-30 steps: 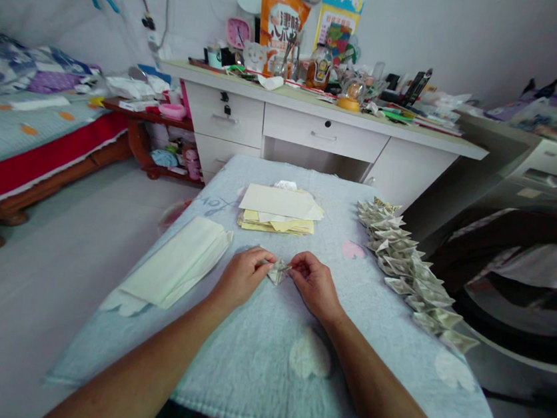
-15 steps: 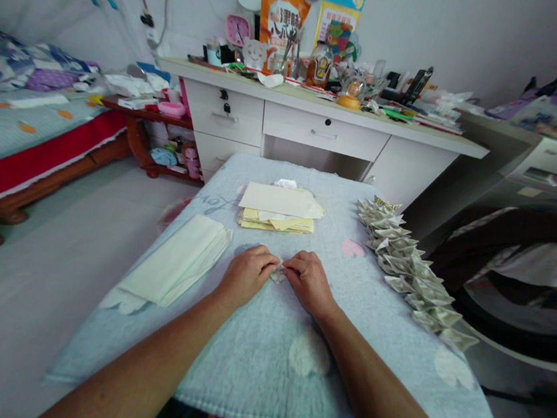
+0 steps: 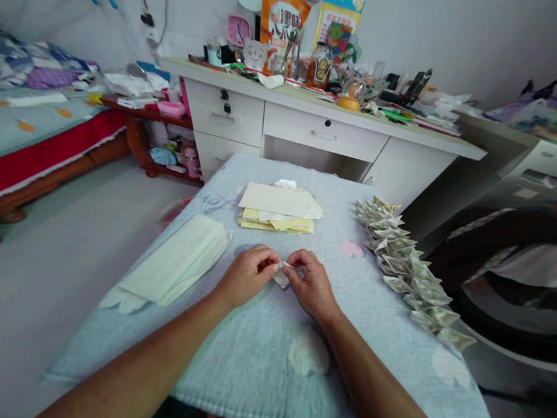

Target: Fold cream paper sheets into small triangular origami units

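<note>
Between my two hands is a small piece of folded paper [image 3: 281,278], whitish and partly hidden by my fingers. My left hand [image 3: 250,273] pinches its left side between thumb and fingers. From the right, my right hand [image 3: 311,282] pinches the other side, fingers curled. Just beyond them lies a stack of cream and yellow paper sheets [image 3: 280,201]. Left of my left hand rests a pale green folded pile of paper [image 3: 176,261]. Rows of folded paper pieces with pointed tips [image 3: 403,263] stand along the right side.
A light blue cloth [image 3: 250,367] covers the table. Behind it stands a white desk [image 3: 229,116] crowded with jars, a pink clock [image 3: 238,30] and an orange bag [image 3: 281,21]. A washing machine [image 3: 543,179] is at the right, a bed [image 3: 25,133] at the left.
My fingers have shifted on the small folded paper, and more of it shows below them. My right hand's fingers are more raised and curled. The paper piles have not moved.
</note>
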`<state>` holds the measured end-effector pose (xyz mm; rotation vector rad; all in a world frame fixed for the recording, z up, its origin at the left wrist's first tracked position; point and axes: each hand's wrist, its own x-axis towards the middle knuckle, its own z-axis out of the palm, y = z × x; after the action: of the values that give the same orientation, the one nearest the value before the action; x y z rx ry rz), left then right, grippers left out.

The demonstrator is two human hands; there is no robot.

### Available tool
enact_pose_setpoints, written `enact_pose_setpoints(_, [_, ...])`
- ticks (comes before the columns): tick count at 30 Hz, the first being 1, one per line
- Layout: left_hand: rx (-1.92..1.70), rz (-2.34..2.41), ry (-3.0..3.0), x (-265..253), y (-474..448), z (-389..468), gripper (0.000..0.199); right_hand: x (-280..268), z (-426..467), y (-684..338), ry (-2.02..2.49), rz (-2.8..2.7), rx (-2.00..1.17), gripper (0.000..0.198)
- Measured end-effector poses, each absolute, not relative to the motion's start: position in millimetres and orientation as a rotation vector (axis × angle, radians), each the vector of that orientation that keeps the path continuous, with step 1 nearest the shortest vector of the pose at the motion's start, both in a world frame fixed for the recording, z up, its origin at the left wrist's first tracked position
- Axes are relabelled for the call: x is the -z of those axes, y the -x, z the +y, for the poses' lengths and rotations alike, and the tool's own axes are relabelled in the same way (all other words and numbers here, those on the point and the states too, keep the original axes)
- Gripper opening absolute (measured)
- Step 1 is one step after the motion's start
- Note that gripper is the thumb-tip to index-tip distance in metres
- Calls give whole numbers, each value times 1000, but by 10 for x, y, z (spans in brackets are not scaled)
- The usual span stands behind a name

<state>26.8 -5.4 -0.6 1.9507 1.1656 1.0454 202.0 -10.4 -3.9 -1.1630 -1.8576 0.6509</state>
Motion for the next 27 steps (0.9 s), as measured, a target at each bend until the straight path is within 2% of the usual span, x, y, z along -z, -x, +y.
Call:
enact_pose_setpoints(8, [-1024, 1101, -1820, 25, -248, -46, 14, -3, -128, -2045, 1069, -1869, -766, 4])
enact_pose_setpoints(12, [-1069, 1074, -1546, 22, -250, -41, 14, -16, -127, -2076, 1028, -1621, -941, 17])
enact_pose_setpoints(18, [-1135, 1039, -1255, 6, -261, -23, 16, -9, -131, -2080, 1080, -1569, -1098, 4])
enact_pose_setpoints(27, [-1091, 942, -1294, 56, -292, -28, 18, 3, -146, -2013, 1013, -1602, -1083, 24])
